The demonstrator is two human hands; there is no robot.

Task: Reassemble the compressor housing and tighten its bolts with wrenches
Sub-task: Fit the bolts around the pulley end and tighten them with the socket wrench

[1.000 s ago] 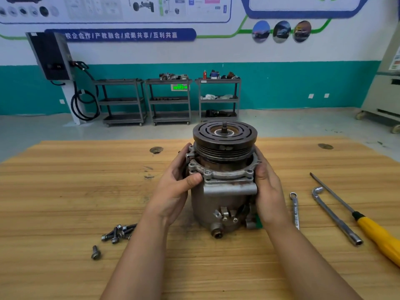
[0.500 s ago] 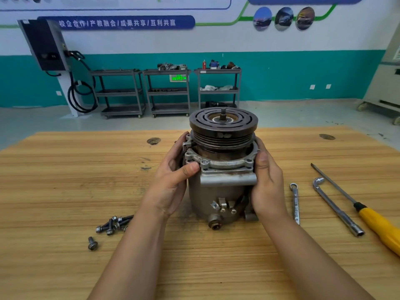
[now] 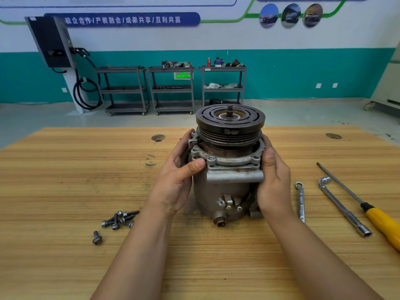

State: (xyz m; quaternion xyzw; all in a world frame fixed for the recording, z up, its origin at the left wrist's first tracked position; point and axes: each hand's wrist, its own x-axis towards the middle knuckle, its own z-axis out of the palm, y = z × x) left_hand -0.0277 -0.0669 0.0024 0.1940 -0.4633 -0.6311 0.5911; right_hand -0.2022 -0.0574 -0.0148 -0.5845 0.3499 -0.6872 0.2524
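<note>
Wall banner: the blue banner (image 3: 121, 19) up on the wall reads 校企合作 / 产教融合 / 成果共享 / 互利共赢 in white characters.
Exit sign: there's a little lit green sign (image 3: 183, 75) behind the middle one of the grey carts (image 3: 172, 89), but I can't make out the text.
Wrench lettering: the flat wrench (image 3: 300, 202) has stamped writing along the shank, way too small to read.
Compressor: the compressor (image 3: 227, 187) stands upright mid-table on the wooden table (image 3: 65, 180). The grooved pulley (image 3: 230, 120) is on top, with a threaded shaft stub sticking out of its centre.
Left hand: the left hand (image 3: 175, 176) is wrapped round the left side. Its thumb is pressed flat on the front of the bolt flange (image 3: 227, 161), and its fingers curl behind.
Right hand: the right hand (image 3: 273, 180) clamps the right side, thumb up at the flange corner and palm against the body.
Compressor vs grip: it sits squeezed between both palms. The hands are on its upper half just under the pulley, and the bottom looks to be on the table.
Bolts: a heap of bolts (image 3: 120, 219) lies left of the left forearm, with one stray bolt (image 3: 97, 237) nearer the camera. Neither hand touches them.
Tools: the flat wrench lies just beside the right wrist. Further right are an L-shaped socket wrench (image 3: 342, 208) and a yellow-handled screwdriver (image 3: 378, 219), all lying loose.
</note>
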